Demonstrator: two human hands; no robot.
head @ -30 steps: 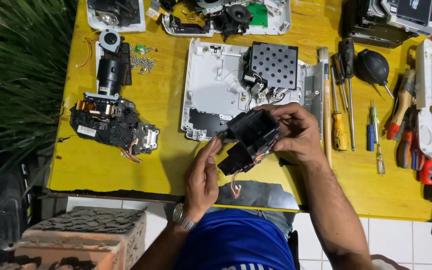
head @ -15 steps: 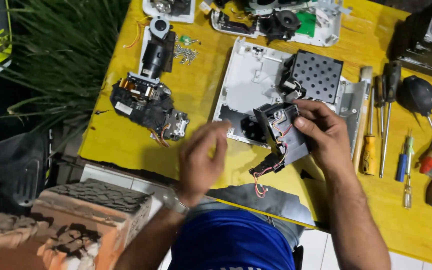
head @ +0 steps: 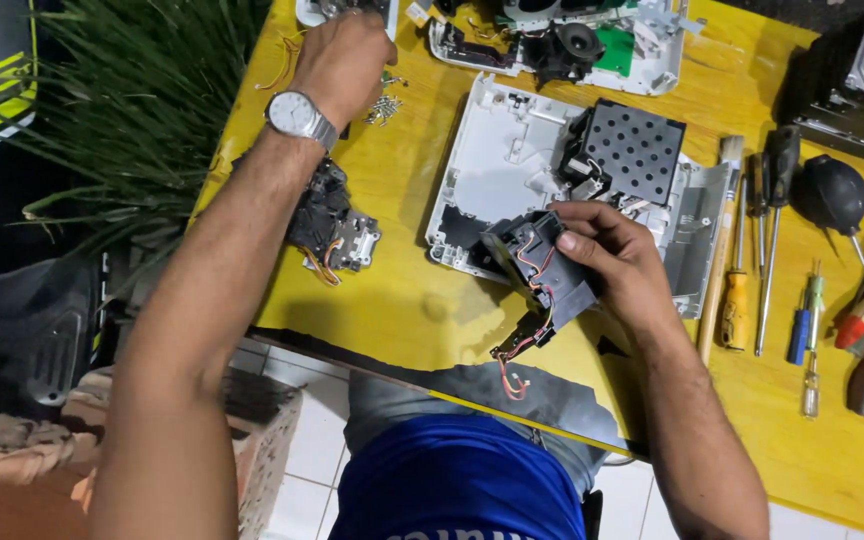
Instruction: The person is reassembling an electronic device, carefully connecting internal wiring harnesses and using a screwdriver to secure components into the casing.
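In the head view, I see a yellow table covered with parts of opened devices. The work looks to me about in the middle: a white plastic housing lies open with a perforated black plate on it, and several units are already taken out, for example a dark circuit assembly beside the left forearm. Nothing looks reassembled, so I judge much is left to do.

The right hand holds a black module with red and orange wires hanging from it, above the near edge of the table and just in front of the housing. Its fingers are closed around the module, the thumb on the upper side.

The left hand is stretched far to the back of the table, arm nearly straight, with a wristwatch on the wrist. It is curled over something near a small pile of screws, but I cannot tell if it grips anything.

At the right lie screwdrivers and a black air blower.
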